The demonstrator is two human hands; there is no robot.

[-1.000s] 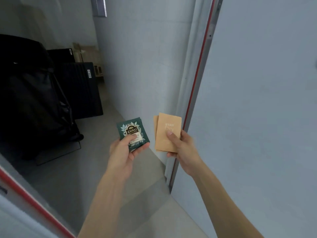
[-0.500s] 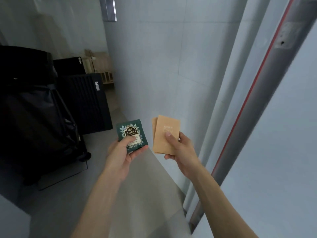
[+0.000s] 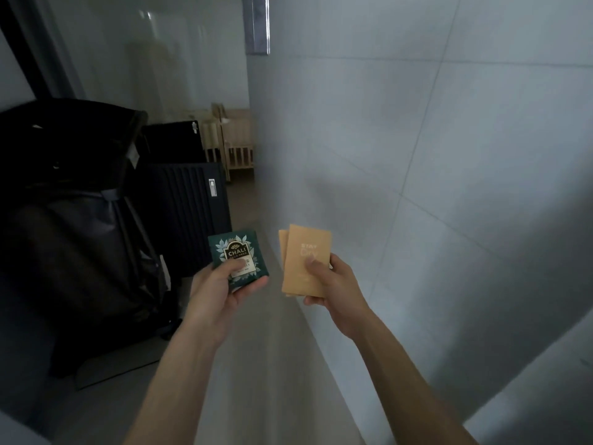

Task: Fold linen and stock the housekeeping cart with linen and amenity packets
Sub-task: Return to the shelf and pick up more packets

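Left hand (image 3: 221, 284) pinches a green tea packet (image 3: 238, 256): thumb curled across the lower printed face, fingers underneath, fingertips showing past its lower right edge. The packet is near square, face toward the camera, tilted slightly so its top edge rises to the right; the printed label reads upright, top pointing away from the person. Right hand (image 3: 333, 282) grips tan packets (image 3: 306, 260), at least two stacked and slightly fanned, thumb pressed on the front face, fingers behind. Their long axis runs near to far, close to upright in the view, top leaning a little right; the rear one shows as a strip along the left edge. The two sets are held side by side, apart, at mid-height above the grey floor (image 3: 256, 364). To the left stands a dark bag on a frame (image 3: 73, 220), with a ribbed black case (image 3: 189, 213) beyond it. A pale tiled wall (image 3: 417, 155) fills the right side. Far back, a wooden crib (image 3: 236, 146) is dimly visible.
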